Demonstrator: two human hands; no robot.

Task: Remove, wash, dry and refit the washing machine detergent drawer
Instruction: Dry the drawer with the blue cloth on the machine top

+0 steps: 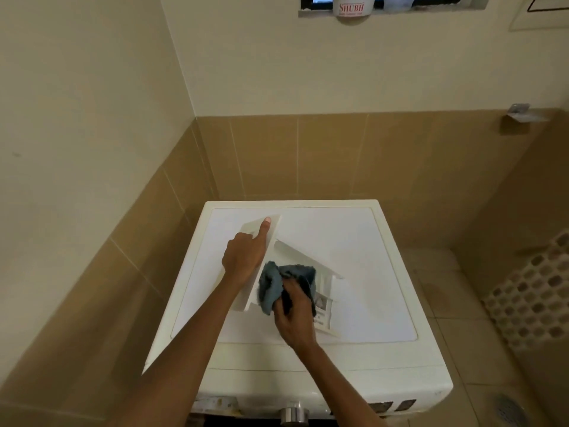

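White plastic detergent drawer (308,260), removed from its slot, is shown lying on the flat top of the white front-loading washing machine (385,272), left of centre and set at an angle, with its front panel turned to the left. The panel is steadied by the left hand (246,254), whose index finger (264,229) is laid straight along the panel face while the remaining fingers are curled at its edge. A crumpled blue-grey cloth (271,285) is gripped in the right hand (295,315) and pressed into the drawer's near compartments. A round metallic knob (294,416) is seen on the machine's near front. A white tub with red lettering (352,6) is seen on the far window ledge.
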